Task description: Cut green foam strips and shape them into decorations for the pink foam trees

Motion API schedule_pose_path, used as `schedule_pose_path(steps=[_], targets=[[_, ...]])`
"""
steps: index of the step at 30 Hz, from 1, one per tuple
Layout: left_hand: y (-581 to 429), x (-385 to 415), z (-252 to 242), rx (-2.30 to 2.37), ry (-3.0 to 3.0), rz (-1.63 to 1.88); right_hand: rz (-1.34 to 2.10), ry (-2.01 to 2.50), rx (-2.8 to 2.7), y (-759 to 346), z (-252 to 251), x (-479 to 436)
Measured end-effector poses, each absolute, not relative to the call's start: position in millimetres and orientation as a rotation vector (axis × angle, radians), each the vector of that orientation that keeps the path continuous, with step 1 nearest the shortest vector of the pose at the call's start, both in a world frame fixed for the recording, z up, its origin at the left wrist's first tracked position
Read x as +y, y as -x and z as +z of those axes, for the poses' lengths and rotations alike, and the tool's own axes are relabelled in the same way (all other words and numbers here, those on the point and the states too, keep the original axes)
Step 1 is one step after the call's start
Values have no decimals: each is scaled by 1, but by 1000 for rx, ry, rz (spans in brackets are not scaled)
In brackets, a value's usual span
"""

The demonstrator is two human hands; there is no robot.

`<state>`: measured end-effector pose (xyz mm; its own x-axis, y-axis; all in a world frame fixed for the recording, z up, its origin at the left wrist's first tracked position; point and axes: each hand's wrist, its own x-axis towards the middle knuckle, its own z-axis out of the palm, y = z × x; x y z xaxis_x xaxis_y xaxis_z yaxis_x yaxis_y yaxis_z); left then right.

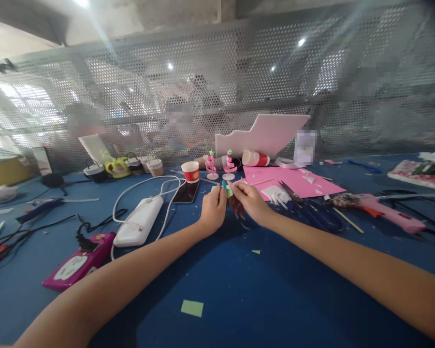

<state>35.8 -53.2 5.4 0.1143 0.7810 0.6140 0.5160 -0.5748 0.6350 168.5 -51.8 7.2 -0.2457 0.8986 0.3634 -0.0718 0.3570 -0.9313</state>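
Close together over the blue table, both hands pinch at a small craft piece. My left hand (pixel 213 211) is closed, its thumb and finger on a light green paper piece (pixel 229 192). Fingers of my right hand (pixel 253 205) are closed on the other side of it. A small teal bit (pixel 224 184) shows between the fingertips. Beneath the hands is something reddish brown (pixel 235 207), partly hidden, and I cannot tell what it is. Just beyond stand two pink spiral ornaments (pixel 210 166) with green stars on white bases.
Left lie a white power bank (pixel 139 222) with its cable, a magenta power strip (pixel 80 263), a phone (pixel 186 192) and a red paper cup (pixel 190 172). Right are pink paper (pixel 311 184), scissors (pixel 313 215) and a pink glue gun (pixel 395 215). A green paper scrap (pixel 192 308) lies in front.
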Motion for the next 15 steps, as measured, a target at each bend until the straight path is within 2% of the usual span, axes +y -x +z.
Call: schedule_pose_path(steps=[12,15], targets=[[-38,-56,8,1303,-2244,1379,676,946,-1604,-166,3,-60],[-37,-55,6,1257,-2233,1382,710,935,-1595,-165,3,-62]])
